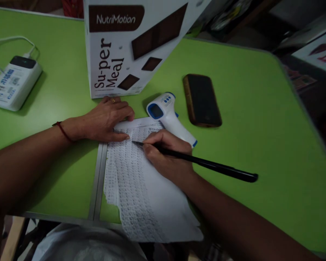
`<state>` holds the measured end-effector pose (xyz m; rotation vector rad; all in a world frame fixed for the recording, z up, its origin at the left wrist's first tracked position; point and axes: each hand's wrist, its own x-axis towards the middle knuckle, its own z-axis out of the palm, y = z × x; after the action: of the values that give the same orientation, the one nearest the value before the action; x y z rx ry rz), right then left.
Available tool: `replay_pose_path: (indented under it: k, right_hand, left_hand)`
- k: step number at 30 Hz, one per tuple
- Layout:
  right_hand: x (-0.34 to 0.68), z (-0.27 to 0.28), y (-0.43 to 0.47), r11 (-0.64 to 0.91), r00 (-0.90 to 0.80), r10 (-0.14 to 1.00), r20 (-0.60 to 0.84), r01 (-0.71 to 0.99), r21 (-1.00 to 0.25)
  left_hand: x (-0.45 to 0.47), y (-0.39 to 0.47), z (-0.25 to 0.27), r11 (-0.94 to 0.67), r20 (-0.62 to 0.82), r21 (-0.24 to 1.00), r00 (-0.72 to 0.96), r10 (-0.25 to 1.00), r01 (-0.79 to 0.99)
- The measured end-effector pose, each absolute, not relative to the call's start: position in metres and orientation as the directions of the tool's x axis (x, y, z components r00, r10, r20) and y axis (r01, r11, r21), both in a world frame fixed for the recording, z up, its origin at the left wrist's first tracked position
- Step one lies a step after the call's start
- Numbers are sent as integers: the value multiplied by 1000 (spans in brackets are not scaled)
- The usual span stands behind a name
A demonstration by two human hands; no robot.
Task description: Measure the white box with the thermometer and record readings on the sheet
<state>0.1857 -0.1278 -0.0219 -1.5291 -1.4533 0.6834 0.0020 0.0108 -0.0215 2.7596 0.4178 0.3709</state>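
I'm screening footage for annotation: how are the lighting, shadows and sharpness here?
Head view: dim overall, the bare left forearm casting a soft shadow on the green tabletop; head view: on the white cardboard box, large brown lettering reads clearly, but on the white paper sheets dense writing is too soft to read; head view: dark background clutter at upper right looks blurred.

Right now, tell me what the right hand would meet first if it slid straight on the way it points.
Probably the left hand: its thumb lies just ahead of the pen held in the right hand, though one view leaves depth unclear.
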Motion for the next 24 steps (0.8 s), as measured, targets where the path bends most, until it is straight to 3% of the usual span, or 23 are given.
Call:
replay_pose_path:
  k: [24]
  right_hand:
    - [186,-23,-127,94,184,962,203,477,-874]
  left_hand:
    - [2,12,-22,-911,203,341,927,314,233]
